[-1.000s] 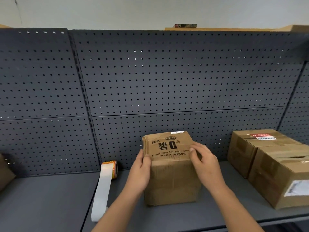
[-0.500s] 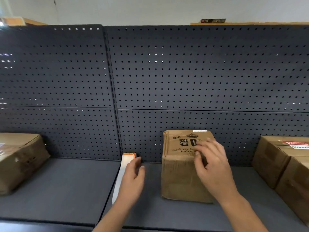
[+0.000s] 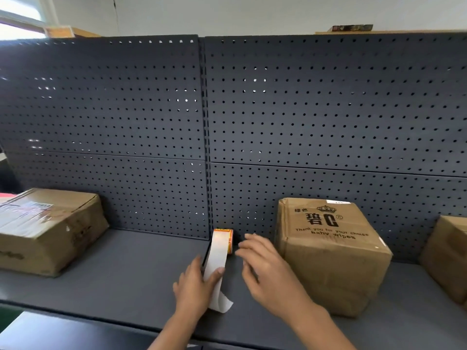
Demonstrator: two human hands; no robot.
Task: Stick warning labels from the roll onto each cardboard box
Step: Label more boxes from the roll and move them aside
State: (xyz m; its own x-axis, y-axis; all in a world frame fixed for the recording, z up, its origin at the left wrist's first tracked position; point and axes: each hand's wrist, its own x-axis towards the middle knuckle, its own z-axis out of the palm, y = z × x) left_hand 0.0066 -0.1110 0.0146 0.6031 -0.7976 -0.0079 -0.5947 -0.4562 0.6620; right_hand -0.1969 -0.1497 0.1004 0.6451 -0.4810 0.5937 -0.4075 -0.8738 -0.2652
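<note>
pull backing strip (image 3: 216, 256), pinched by left hand (image 3: 193, 289), taut; with spread, empty right hand (image 3: 269, 270) peel slowly off label roll (image 3: 229, 239).

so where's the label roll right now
In the head view the label roll stands on the shelf by the pegboard, just left of the baby wipes box; its white strip trails forward into the left hand.

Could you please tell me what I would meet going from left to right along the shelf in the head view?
Cardboard box with a shipping label → left hand, pinching the loose label strip → label roll → right hand → baby wipes box → cardboard box at the right edge.
</note>
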